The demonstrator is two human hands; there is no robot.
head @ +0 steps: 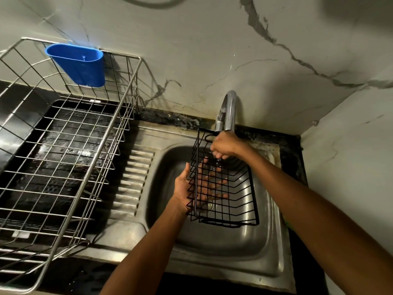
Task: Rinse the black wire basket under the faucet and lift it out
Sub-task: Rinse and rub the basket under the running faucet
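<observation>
The black wire basket (236,201) hangs tilted over the steel sink bowl (212,241), just below the chrome faucet (228,111). My left hand (184,188) supports it from the left, palm against its side, with the fingers showing through the wire grid. My right hand (225,145) grips the basket's far top rim right under the spout. A thin stream of water falls past the right hand's fingers into the basket.
A large silver wire dish rack (63,158) stands on the left over a dark tray, with a blue plastic cup holder (80,64) hooked on its back rail. The ribbed drainboard (134,179) lies between rack and bowl. Marble walls close the back and right.
</observation>
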